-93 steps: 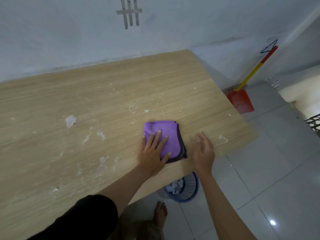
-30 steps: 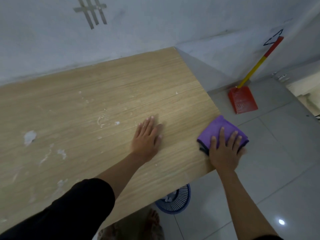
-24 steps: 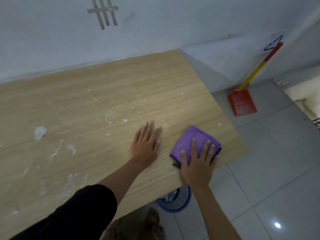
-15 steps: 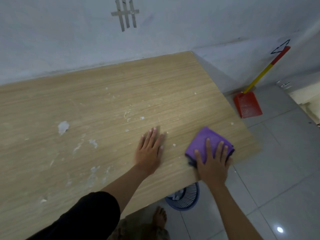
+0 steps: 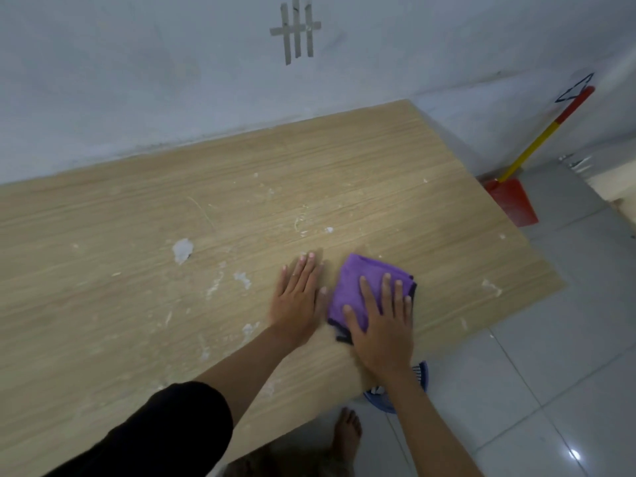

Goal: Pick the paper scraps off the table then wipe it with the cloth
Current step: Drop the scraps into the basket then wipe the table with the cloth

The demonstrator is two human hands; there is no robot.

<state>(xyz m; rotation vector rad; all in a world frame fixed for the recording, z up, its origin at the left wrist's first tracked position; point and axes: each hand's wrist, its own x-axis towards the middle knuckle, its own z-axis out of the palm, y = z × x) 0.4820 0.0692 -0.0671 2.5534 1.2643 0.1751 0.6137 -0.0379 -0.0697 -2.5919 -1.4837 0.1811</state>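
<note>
Head view: the right grip (image 5: pixel 382 325), fingers straight and spread, presses the purple cloth (image 5: pixel 368 266) by the near edge of the tabletop (image 5: pixel 378 166). The left grip (image 5: pixel 297 304) lies flat and wide just beside it.

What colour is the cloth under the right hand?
The cloth is purple with a dark edge, seen in the head view.

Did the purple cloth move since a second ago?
Yes. The purple cloth slid left, from the table's right edge inward, now beside the left hand, under the right hand.
</note>
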